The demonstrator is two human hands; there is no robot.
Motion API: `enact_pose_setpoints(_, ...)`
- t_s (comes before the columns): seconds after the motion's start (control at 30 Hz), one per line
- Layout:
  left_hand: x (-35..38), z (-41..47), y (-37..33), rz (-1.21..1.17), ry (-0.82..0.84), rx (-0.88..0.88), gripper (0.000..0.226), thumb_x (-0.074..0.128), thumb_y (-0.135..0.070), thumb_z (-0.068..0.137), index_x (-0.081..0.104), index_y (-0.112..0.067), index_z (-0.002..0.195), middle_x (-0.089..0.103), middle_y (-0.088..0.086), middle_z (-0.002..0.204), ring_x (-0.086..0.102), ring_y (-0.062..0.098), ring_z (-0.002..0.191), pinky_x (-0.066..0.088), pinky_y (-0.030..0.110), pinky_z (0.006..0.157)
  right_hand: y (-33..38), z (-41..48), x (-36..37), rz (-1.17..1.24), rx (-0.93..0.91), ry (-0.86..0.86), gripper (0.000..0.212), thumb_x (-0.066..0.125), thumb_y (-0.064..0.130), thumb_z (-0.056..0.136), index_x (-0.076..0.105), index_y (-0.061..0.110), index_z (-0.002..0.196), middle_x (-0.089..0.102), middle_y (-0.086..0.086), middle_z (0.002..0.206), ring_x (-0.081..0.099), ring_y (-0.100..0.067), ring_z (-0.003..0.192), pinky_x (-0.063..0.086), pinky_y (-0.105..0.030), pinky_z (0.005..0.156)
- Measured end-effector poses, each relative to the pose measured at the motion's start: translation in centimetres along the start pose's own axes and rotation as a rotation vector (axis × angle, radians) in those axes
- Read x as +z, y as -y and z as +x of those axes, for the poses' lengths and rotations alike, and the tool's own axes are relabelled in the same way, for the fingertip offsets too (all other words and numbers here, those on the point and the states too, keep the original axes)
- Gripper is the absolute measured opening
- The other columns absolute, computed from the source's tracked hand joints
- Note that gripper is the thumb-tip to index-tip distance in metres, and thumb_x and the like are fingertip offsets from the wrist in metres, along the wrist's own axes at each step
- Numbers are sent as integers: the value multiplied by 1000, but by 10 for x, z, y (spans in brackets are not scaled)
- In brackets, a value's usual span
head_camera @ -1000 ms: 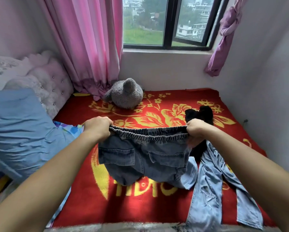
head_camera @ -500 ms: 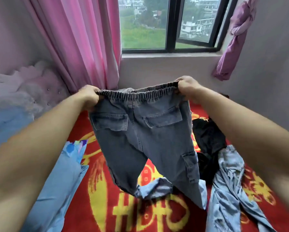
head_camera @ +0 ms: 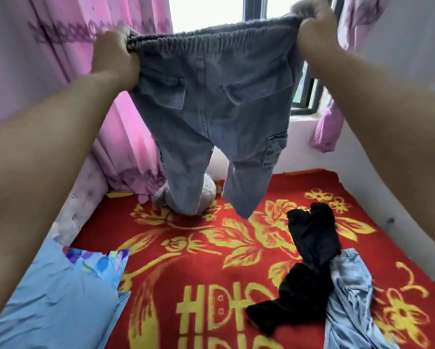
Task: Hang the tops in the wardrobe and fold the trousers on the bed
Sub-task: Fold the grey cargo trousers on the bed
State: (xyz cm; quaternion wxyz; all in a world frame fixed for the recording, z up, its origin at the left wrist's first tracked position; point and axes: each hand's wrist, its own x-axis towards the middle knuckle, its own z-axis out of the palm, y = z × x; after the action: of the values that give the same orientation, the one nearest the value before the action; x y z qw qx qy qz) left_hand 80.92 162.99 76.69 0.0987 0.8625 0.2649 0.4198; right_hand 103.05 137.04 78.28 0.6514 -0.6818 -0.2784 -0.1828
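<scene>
Both hands, left (head_camera: 115,55) and right (head_camera: 314,31), grip the grey trousers (head_camera: 211,109) by the waistband corners. Held high, the legs hang straight above the bed (head_camera: 211,260), likely to line them up for folding.

Both hands have raised the grey trousers (head_camera: 211,104) high by the elastic waistband, the left hand (head_camera: 113,56) and right hand (head_camera: 314,31) now up in front of the window. The legs have come clear of the bed and hang free, their cuffs seemingly just above the red blanket (head_camera: 211,273), though blur obscures this.
</scene>
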Motion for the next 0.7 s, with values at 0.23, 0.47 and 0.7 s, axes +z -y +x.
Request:
enact_pose_setpoints(0.23,15,-156,47,443,430,65,39,59,-20,82,68,-38,114,66,5,117,63,34,104,50,39,86,-105,-156,-13,-197,331,228,36,35,5,79,61,29,82,68,-3,97,64,-25,91,55,-38,76)
enact_pose_setpoints(0.47,113,-414,124,652,908,172,35,54,-24,87,64,-33,120,60,-3,116,54,24,112,48,33,81,-251,-415,-44,-627,629,599,34,49,7,89,73,19,110,69,-9,123,60,-28,117,43,-28,91)
enact_pose_setpoints(0.7,164,-646,169,613,1215,81,42,50,-21,91,54,-36,131,58,-6,124,48,22,120,46,34,86,-324,-623,-107,-819,881,914,47,46,4,87,67,26,122,64,-9,133,57,-30,124,44,-34,102)
